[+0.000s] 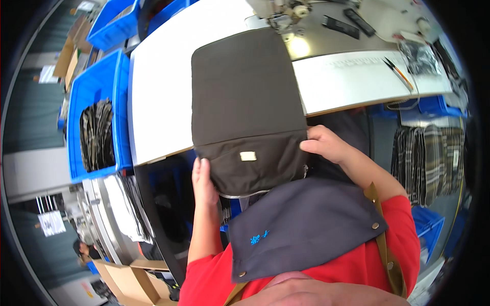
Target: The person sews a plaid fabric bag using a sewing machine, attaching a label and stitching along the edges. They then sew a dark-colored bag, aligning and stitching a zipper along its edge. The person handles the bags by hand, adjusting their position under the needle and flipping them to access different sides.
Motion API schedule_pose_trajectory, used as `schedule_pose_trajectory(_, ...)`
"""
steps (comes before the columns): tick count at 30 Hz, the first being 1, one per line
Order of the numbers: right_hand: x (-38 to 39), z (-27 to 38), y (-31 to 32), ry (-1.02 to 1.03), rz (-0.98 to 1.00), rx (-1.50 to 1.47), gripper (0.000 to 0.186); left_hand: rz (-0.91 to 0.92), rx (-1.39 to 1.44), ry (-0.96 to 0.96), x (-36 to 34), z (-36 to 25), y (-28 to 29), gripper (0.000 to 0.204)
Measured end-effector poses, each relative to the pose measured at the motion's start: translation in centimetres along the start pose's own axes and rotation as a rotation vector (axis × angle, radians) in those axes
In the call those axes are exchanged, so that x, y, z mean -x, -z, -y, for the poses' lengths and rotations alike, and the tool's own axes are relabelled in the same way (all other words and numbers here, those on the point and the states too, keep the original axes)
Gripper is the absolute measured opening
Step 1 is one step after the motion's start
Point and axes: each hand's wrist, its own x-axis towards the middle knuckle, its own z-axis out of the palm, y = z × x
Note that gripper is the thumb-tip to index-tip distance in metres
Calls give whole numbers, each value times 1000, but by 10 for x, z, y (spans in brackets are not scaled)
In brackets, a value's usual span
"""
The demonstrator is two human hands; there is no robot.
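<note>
A dark brown fabric panel (247, 89) with rounded far corners lies over the front edge of the white table. Its near part sags past that edge toward my apron. A seam crosses it, and below the seam sits a small pale label (248, 156). Light trim runs along its near edge. My left hand (202, 183) grips the near left side, thumb along the cloth. At the right side my right hand (326, 145) pinches the fabric, thumb on top and the other fingers mostly hidden underneath.
Beyond the panel stands a sewing machine (286, 13) with its lamp lit. The white table (161, 97) carries scissors-like snips and an orange pen (400, 74) at right. A blue bin (122, 112) with folded plaid cloth stands left; plaid pieces (426, 163) hang at right.
</note>
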Motion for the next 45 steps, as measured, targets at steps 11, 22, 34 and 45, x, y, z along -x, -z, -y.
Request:
schedule_pose_trajectory(11,-8,-20,-39,186,-93,43,57,62,-1,-11,-6,-28,14,33)
schedule_pose_trajectory(22,-4,-21,-35,72,-46,114,63,-298,-921,-792,-13,-15,-8,40)
schedule_pose_trajectory(34,-4,-36,-29,190,-50,160,62,662,-1262,-1109,-47,-46,-154,39)
schedule_pose_trajectory(45,27,-37,-15,306,193,469,45,729,-1192,-1042,-55,-54,-154,36)
